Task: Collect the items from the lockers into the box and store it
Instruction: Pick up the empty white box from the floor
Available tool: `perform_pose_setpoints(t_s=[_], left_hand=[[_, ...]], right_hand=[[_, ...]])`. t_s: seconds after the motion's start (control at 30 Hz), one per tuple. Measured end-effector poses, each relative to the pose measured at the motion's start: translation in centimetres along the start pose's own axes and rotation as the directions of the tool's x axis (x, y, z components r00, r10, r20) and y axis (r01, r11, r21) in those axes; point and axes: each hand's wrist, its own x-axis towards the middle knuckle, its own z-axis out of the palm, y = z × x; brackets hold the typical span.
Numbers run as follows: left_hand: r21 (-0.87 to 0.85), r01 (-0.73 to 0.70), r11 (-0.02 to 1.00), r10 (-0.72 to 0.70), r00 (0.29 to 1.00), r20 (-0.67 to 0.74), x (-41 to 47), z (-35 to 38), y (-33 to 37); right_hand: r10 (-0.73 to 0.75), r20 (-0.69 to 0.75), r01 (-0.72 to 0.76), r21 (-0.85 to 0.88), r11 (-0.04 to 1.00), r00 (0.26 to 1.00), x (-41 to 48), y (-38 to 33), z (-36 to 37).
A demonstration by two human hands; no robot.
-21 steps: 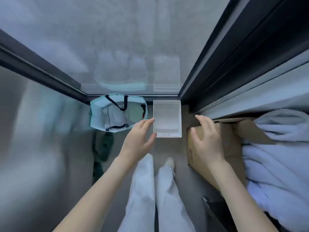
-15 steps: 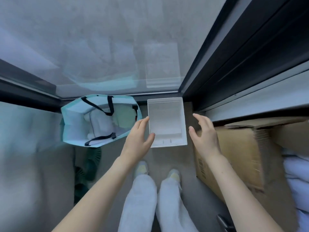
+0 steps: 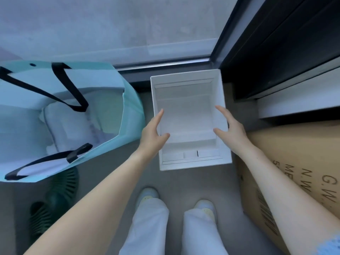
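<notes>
An empty white box with a stepped white insert stands open on the grey floor just ahead of my feet. My left hand is at its left wall, fingers straight along the rim and thumb reaching over the inside. My right hand mirrors it at the right wall, thumb inside and fingers stretched along the rim. Neither hand has closed around a wall, and I cannot tell whether they touch the box. No locker items are in view.
A teal paper bag with black handles and white contents stands to the left. A dark green slatted object lies below it. A brown cardboard carton is close on the right, under a dark cabinet. A frosted glass wall is ahead.
My view has dropped closer to the floor and the box looks larger. Both hands moved forward from in front of the box to straddle its two side walls.
</notes>
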Motion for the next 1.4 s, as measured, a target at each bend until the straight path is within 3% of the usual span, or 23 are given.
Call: perform_pose_setpoints(t_s=[0.27, 0.6, 0.83, 0.97, 1.17, 1.4], left_hand=[[0.047, 0.046, 0.998, -0.046, 0.999, -0.017, -3.7, -2.6, 2.1], [0.12, -0.099, 0.988, 0.099, 0.995, 0.007, -21.9, -16.0, 19.4], [0.138, -0.27, 0.953, 0.274, 0.962, -0.007, -37.4, -28.9, 35.9], [0.113, -0.348, 0.931, 0.36, 0.925, -0.124, -45.4, -34.0, 42.5], [0.044, -0.394, 0.918, 0.393, 0.889, -0.237, -54.1, -38.9, 48.0], [-0.095, -0.392, 0.915, 0.34, 0.877, -0.341, -59.8, -39.8, 49.7]], right_hand=[[0.021, -0.096, -0.016, 0.052, 0.999, 0.995, -4.3, -3.0, -1.6], [0.064, -0.182, -0.042, 0.12, 0.992, 0.981, -27.5, -19.3, -13.5], [-0.041, -0.257, 0.064, 0.08, 0.995, 0.965, -44.0, -33.5, -25.1], [-0.155, -0.32, 0.181, 0.055, 0.982, 0.935, -51.2, -40.1, -30.1], [-0.306, -0.298, 0.332, 0.04, 0.942, 0.904, -58.7, -46.9, -35.1], [-0.415, -0.286, 0.438, 0.018, 0.899, 0.864, -62.3, -48.5, -36.3]])
